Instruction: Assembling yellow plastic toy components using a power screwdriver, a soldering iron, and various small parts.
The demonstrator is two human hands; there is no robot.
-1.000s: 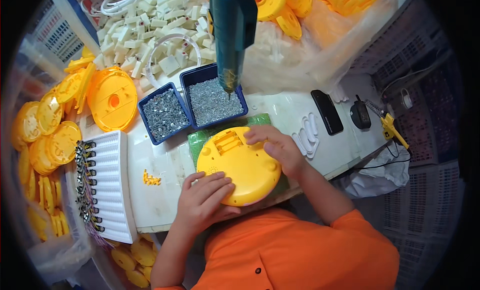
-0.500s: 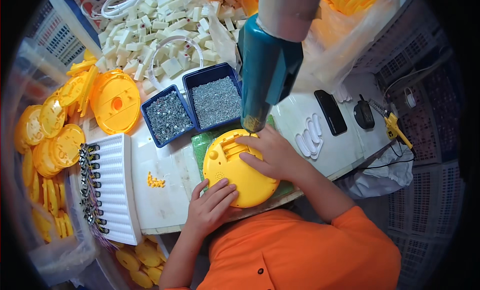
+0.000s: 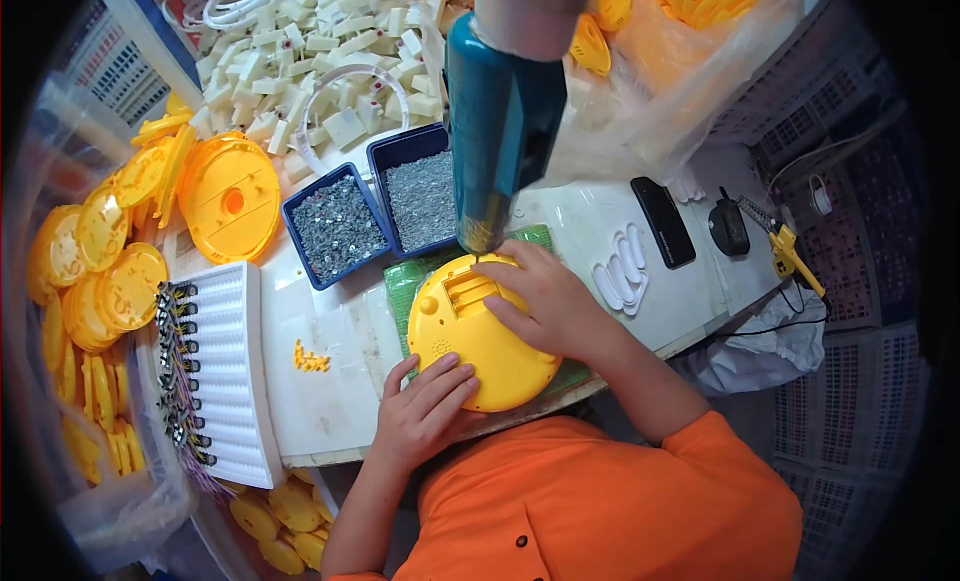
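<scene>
A round yellow plastic casing (image 3: 505,366) with an open battery compartment lies on a green mat (image 3: 401,296). My left hand (image 3: 424,413) grips its lower left edge, fingers laid over the top; the thumb is out of sight. At its upper right, my right hand (image 3: 555,306) holds the casing, with one finger close to the driver's tip and another digit beside the compartment. From above hangs a teal electric screwdriver (image 3: 508,121), its tip down at the casing's top edge. Whether a screw sits under the tip is too small to tell.
Two blue bins (image 3: 337,226) of small metal screws stand behind the casing. A white tray (image 3: 232,371) with wired parts, small yellow pieces (image 3: 311,359) and stacked yellow discs (image 3: 230,203) are leftward. White oval parts (image 3: 622,271), a black phone (image 3: 662,221) and a yellow-handled tool (image 3: 793,261) lie right.
The screwdriver has shifted left, its tip now at the casing's top edge. My right hand has moved slightly with its fingers still by the compartment; my left hand has stayed put.
</scene>
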